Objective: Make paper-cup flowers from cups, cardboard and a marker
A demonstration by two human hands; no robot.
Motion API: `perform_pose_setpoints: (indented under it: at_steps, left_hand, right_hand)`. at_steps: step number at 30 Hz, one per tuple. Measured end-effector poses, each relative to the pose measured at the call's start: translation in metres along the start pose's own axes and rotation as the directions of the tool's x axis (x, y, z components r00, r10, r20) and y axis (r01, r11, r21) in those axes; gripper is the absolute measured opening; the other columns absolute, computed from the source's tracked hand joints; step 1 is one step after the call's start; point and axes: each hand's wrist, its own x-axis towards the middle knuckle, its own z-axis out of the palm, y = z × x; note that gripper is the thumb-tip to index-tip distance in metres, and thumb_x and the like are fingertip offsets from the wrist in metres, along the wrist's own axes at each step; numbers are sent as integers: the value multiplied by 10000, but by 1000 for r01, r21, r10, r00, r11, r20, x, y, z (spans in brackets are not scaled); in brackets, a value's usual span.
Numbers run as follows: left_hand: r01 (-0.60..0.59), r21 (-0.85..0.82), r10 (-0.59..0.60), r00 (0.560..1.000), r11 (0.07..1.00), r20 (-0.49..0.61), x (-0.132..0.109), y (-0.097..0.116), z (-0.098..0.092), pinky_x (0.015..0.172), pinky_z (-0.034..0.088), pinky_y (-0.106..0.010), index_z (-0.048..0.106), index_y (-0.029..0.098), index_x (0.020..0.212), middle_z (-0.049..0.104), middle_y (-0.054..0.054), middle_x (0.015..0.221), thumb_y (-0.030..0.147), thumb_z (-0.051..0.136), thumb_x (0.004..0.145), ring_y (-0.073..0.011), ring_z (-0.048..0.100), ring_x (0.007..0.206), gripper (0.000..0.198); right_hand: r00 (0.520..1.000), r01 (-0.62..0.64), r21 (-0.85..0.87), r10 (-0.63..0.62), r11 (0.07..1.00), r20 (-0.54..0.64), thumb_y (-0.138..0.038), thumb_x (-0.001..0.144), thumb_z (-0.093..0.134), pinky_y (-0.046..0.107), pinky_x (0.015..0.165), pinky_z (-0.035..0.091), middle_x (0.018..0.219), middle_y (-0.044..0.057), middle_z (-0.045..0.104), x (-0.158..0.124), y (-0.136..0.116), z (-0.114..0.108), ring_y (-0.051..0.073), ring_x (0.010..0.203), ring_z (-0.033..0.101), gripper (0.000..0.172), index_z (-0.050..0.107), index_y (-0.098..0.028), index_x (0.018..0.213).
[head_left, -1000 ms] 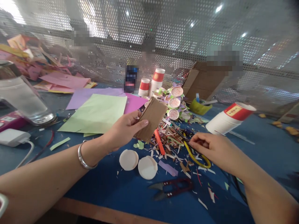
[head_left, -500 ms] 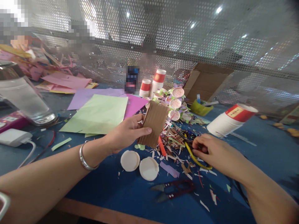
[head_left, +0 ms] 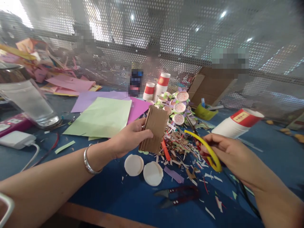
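My left hand (head_left: 133,137) grips a rectangular piece of corrugated cardboard (head_left: 155,129), thumb on its front face and fingers behind. To the right, my right hand (head_left: 219,148) is closed around a yellow and dark hot glue gun (head_left: 206,145) with a black cord trailing from it; the fingers partly hide it. Two white paper discs (head_left: 133,165) lie below the cardboard. Nearer to me are thread snips (head_left: 177,194) with dark red handles. Behind the cardboard stands a cluster of decorated paper-cup rounds (head_left: 180,107) with green and purple paper bits.
Paper scraps (head_left: 182,145) litter the blue table (head_left: 106,196). Stacked paper cups (head_left: 234,123) lie tilted at right. Green paper (head_left: 99,117), a glass of water (head_left: 33,101) and a white charger (head_left: 17,139) are at left. A perforated metal screen (head_left: 114,41) stands behind.
My right hand has lifted the hot glue gun off the scraps and turned it, so more of its yellow part shows. The cardboard has tilted slightly in my left hand.
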Motion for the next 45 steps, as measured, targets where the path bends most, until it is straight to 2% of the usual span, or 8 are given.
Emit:
perform_pose_setpoints:
  at_steps: [6, 15, 18, 22, 28, 33, 36, 45]
  left_hand:
    - [62, -6, -62, 998, 998, 20, -2, 0, 2, 735, 538, -374, 570, 148, 1071, 709, -71, 900, 135, 576, 788, -232, 696, 830, 284]
    - [87, -51, -83, 994, 995, 73, -1, -3, 1, 689, 586, -406, 566, 171, 1107, 697, -68, 858, 249, 636, 876, -233, 712, 756, 254]
    - [79, -58, -75, 995, 995, 70, -1, -4, 1, 677, 594, -400, 576, 173, 1128, 686, -66, 865, 301, 678, 887, -233, 709, 761, 291]
    - [68, -67, -62, 994, 995, 90, -1, -4, 0, 645, 586, -355, 588, 174, 1134, 683, -59, 858, 279, 673, 896, -210, 704, 720, 273]
    - [73, -24, -70, 993, 997, 93, -2, -1, 1, 586, 547, -303, 593, 175, 1144, 670, -41, 796, 304, 655, 911, -200, 700, 653, 273]
    - [74, -38, -70, 993, 997, 97, -2, -1, 1, 578, 550, -300, 601, 185, 1162, 681, -53, 831, 318, 663, 907, -193, 696, 656, 294]
    - [69, -41, -66, 994, 997, 89, -2, -2, 0, 587, 552, -298, 609, 178, 1117, 681, -55, 839, 316, 675, 897, -195, 693, 682, 268]
    - [45, -10, -44, 997, 999, 62, -1, -6, -3, 594, 554, -284, 614, 212, 1218, 665, -35, 903, 337, 673, 911, -160, 664, 674, 336]
  right_hand:
    - [992, -98, 593, 127, 799, -8, -350, 601, 934, 196, 575, 527, 817, 12, 691, -6, -15, 9, 119, 657, 608, 456, 681, -228, 961]
    - [961, -186, 695, 274, 695, -17, -400, 604, 934, 136, 311, 312, 629, 6, 615, -11, -12, 19, 81, 486, 501, 348, 752, -196, 819]
    - [957, -183, 734, 289, 654, -20, -466, 619, 920, 147, 343, 375, 614, 8, 624, -13, -16, 20, 90, 492, 504, 352, 743, -215, 791]
    - [995, -82, 709, 97, 701, 19, -643, 741, 775, 204, 353, 344, 804, 64, 744, -15, -20, 20, 63, 432, 385, 421, 760, -237, 853]
    - [997, -24, 609, -25, 793, 72, -819, 785, 567, 276, 389, 331, 550, 35, 615, -18, -22, 20, 127, 411, 398, 615, 771, -254, 917]
    - [983, 51, 634, -153, 772, 107, -919, 639, 589, 353, 600, 506, 1062, 89, 721, -18, -21, 24, 215, 674, 606, 793, 698, -315, 1141]
    - [969, 173, 552, -242, 816, 53, -749, 755, 680, 319, 615, 493, 1065, 69, 671, -15, -13, 28, 176, 667, 567, 583, 654, -311, 1139]
    - [987, 15, 346, -68, 938, 143, -591, 823, 737, 231, 574, 488, 969, 38, 613, -15, -16, 39, 112, 638, 532, 515, 569, -239, 1159]
